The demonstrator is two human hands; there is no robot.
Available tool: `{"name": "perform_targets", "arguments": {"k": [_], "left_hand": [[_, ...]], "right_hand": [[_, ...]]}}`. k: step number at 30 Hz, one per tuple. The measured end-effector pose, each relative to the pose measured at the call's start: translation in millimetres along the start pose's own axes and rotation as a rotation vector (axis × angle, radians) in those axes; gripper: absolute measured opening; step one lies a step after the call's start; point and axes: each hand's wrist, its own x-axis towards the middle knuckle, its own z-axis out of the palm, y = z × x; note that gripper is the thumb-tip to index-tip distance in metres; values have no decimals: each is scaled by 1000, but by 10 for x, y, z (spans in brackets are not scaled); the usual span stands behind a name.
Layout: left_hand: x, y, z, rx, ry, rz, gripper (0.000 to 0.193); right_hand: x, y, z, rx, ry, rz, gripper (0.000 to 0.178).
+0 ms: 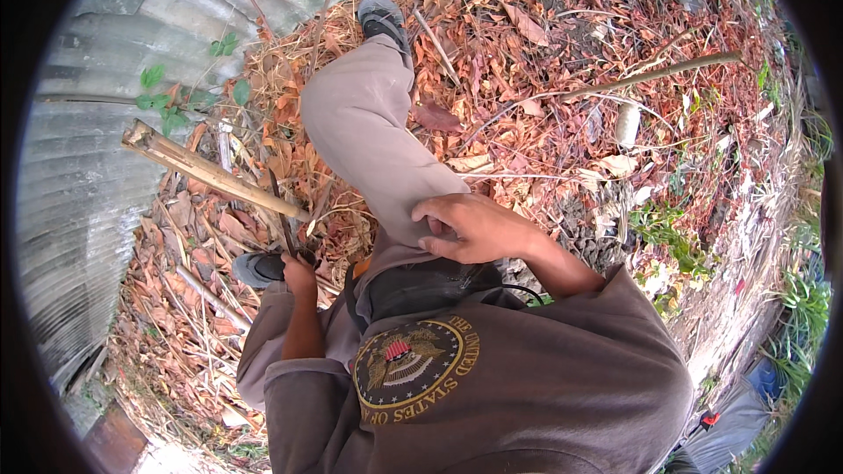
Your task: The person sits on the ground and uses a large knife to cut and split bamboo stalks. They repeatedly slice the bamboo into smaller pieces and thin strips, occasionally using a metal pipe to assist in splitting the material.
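Observation:
My left hand (300, 276) is low beside my left shoe, its fingers closed round the handle of a knife (284, 221). The long, dark, narrow blade points away from me and passes by the end of a pale split wooden pole (215, 174); whether they touch I cannot tell. That pole slants from the corrugated metal wall toward my legs. Over my right thigh, my right hand (470, 228) holds nothing, with its fingers loosely bent and the thumb apart from them.
Corrugated metal sheets (97, 175) line the left side, with a small green-leaved plant (162, 101) against them. Dry brown leaves (527, 26) cover the ground. A long stick (654, 75) lies at the right, near a pale cylindrical object (627, 125). Grass (803, 298) edges the far right.

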Motion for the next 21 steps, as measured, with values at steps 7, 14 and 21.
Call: {"name": "perform_targets", "arguments": {"k": [7,14,21], "left_hand": [[14,-116,39,-239,128,63,33],[557,-254,-698,-249,518,25,34],[1215,-307,-1537,-141,542,-20,44]], "right_hand": [[-244,350,-80,-150,152,182,32],[-213,387,-18,-333,145,172,35],[-20,291,-138,-562,4,204,40]]}}
